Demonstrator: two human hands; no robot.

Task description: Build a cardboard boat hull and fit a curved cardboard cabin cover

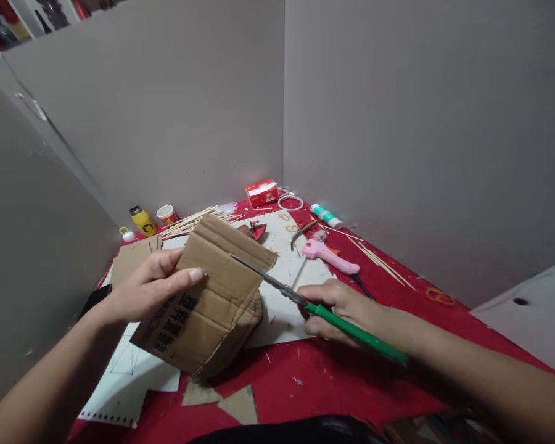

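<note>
My left hand point(166, 280) grips a folded piece of brown corrugated cardboard point(213, 296) by its left side, thumb on top. Dark printed characters run along its lower left part. In my right hand point(337, 308) is a pair of scissors point(337, 324) with green handles. Their blades reach left across the upper right part of the cardboard, one blade lying over its face; the other blade is mostly hidden. Beneath the cardboard lie two small cardboard offcuts point(240, 404) on the red tabletop.
Behind stand a yellow bottle point(143, 221), a paper cup point(166, 214) and a red tissue pack point(263, 193). Thin wooden sticks point(189, 223) lie left of centre. A pink glue gun point(330, 256) and a green-white tube point(326, 216) are at right. Grey walls point(398, 123) enclose the table.
</note>
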